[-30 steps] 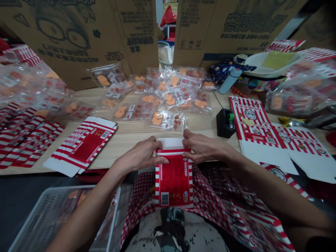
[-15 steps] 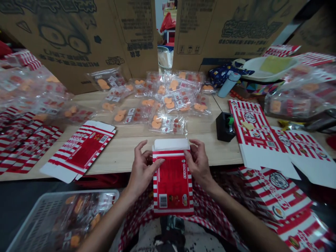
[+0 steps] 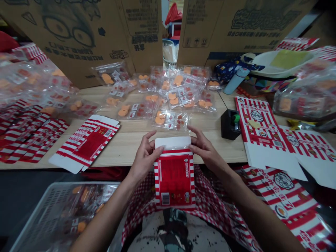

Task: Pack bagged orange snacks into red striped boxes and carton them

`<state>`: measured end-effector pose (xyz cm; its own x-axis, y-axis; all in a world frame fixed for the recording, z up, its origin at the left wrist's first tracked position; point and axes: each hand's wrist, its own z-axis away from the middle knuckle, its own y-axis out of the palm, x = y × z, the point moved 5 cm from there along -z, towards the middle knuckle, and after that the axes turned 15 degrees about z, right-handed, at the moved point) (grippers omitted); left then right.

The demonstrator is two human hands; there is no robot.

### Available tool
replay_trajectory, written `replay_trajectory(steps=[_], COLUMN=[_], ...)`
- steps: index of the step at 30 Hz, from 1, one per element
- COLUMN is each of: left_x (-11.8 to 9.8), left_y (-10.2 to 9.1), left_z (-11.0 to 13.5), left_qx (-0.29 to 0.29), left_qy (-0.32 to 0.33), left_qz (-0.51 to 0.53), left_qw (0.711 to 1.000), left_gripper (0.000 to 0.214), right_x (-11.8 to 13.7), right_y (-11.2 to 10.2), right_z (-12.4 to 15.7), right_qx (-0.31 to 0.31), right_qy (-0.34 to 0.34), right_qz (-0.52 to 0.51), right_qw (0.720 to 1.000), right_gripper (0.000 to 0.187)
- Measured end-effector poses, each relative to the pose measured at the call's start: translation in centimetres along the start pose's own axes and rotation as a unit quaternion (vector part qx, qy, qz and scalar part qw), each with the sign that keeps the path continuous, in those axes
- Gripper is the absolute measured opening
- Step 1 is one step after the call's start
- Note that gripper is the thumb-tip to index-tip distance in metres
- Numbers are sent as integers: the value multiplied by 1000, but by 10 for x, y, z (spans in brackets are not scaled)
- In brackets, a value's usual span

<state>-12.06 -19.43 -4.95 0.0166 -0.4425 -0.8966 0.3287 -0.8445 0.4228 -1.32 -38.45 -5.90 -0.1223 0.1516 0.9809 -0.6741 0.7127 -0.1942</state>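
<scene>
Left hand (image 3: 145, 154) and right hand (image 3: 206, 148) are standing apart, both gripping the red-and-white box (image 3: 174, 178) between them by its upper side edges. Left thumb is resting on the face near the top; left fingers are curling at the side. Right thumb and fingers are meeting the opposite upper corner. Box is extending below the hands, over a checked cloth (image 3: 143, 196), its barcode face showing; a white flap (image 3: 173, 141) is projecting at its top, between the hands. Tabletop (image 3: 126, 145) is stretching beyond. Just ahead of the hands, a clear packet (image 3: 170, 120) with orange pieces is lying flat. Left of the left hand, a striped carton (image 3: 88, 140) is lying flat. Right of the right hand, a black tape dispenser (image 3: 230, 125) is standing. Below and left of the left hand, a plastic basket (image 3: 34, 215) is holding bagged pieces (image 3: 78, 206).
</scene>
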Motion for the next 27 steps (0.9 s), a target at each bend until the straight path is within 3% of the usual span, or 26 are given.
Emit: replay_trajectory(steps=[1,4,7,9,12,15,20,27], left_x=[1,2,-1,-3,-5,-8,-14,-15], left_y=[1,-3,-9,-10,-7,2,9,4], left_z=[-2,-3,1,3,4,4,6,6], left_qx=[20,76,126,128,65,31,23,72], left_qy=[-24,-60,-49,-41,-40,-61,-83,-104], left_qz=[5,-54,-104,-108,-111,-73,-29,-42], left_qw=[999,994,985,985,991,995,996,991], left_gripper=[52,37,37,37,35,48,34,34], right_x=[1,5,16,22,27,29,36,45], right_y=[-1,-6,-5,-3,-5,-3,-2,-2], right_z=[-2,-1,7,10,6,-2,-8,-5], right_qx=[17,10,43,93,118,155,156,147], right_qy=[-3,-57,-147,-152,-90,-21,78,131], right_qz=[14,127,211,223,203,130,32,38], right_qw=[1000,990,965,958,968,979,984,980], right_gripper=[46,20,22,25,21,20,32,27])
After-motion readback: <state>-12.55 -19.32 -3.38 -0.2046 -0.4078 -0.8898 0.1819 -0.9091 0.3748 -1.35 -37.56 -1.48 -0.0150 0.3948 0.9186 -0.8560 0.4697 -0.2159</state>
